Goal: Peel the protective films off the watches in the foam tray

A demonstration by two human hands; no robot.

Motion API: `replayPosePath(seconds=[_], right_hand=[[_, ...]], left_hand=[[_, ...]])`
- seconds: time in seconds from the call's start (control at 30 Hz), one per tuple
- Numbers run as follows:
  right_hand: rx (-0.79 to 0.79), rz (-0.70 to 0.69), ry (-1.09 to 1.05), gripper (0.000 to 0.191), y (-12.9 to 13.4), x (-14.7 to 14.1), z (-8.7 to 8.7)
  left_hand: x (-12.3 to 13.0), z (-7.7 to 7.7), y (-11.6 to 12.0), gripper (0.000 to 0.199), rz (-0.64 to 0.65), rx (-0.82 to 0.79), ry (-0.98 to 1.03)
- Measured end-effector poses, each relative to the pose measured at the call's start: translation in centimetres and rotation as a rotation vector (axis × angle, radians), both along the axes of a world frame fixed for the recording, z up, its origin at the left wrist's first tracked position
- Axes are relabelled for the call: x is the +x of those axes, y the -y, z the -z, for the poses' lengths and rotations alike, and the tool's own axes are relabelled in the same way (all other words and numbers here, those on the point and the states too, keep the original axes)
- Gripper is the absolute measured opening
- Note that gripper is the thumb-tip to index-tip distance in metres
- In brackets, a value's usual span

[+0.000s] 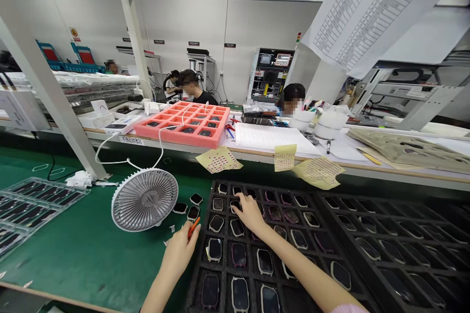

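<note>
Closed grip: left hand (179,254) clasps an orange-handled tool (193,228); right hand (250,213) reaches forward, fingertips on a dark framed part (235,206), hold unclear, over a black compartment tray (197,274).

One left hand (179,254), one right hand (250,212), one desk fan (144,199)

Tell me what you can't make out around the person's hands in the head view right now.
- Orange-handled hand tool: working end hidden by the left hand, so its type is unclear.
- Dark framed part in the black compartment tray: partly covered by the fingertips of the right hand.
- Tray's nearest row: cut off by the view's bottom edge.
- Printed grid on the hanging white paper chart: too small to read.
</note>
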State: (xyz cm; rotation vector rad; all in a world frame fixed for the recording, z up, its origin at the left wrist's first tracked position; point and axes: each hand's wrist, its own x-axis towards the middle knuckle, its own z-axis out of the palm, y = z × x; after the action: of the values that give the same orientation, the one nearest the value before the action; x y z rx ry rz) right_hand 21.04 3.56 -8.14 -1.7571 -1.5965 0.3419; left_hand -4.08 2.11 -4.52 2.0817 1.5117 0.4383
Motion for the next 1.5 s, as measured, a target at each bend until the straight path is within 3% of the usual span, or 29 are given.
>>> replayPosePath(seconds=[0.3,0.37,0.5,0.6,0.8,1.07,1.3,1.5], right_hand=[[-0.064,-0.052,-0.328,0.021,-1.1,0.0,0.0],[-0.033,-0.088,-0.451,0.018,-0.9,-0.3,-0.7],[-0.025,-0.212,-0.730,0.032,0.2,-2.1,-2.7],[-0.060,-0.267,-0.902,0.035,1.4,-3.8,-4.2],[-0.105,-0.311,-1.391,0.031,3.1,-5.7,-5.9],[-0.108,-0.333,-1.437,0.033,3.4,-6.1,-6.3],[-0.082,-0.349,-1.274,0.034,3.4,-5.7,-6.9],[-0.253,-0.360,-1.523,0.041,3.7,-6.1,-7.3]], left_hand=[[1.2,-0.1,0.7,0.028,0.070,-0.031,0.222],[1.7,-0.2,0.9,0.031,0.108,-0.059,0.309],[3.6,-0.6,1.2,0.040,0.212,-0.197,0.570],[5.1,-1.0,1.4,0.045,0.210,-0.254,0.729],[6.4,-1.6,1.6,0.049,0.204,-0.261,0.804],[6.1,-2.6,2.1,0.048,0.245,-0.285,0.787],[5.8,-2.4,1.5,0.051,0.253,-0.332,0.750],[6.1,-2.6,1.6,0.054,0.232,-0.398,0.839]])
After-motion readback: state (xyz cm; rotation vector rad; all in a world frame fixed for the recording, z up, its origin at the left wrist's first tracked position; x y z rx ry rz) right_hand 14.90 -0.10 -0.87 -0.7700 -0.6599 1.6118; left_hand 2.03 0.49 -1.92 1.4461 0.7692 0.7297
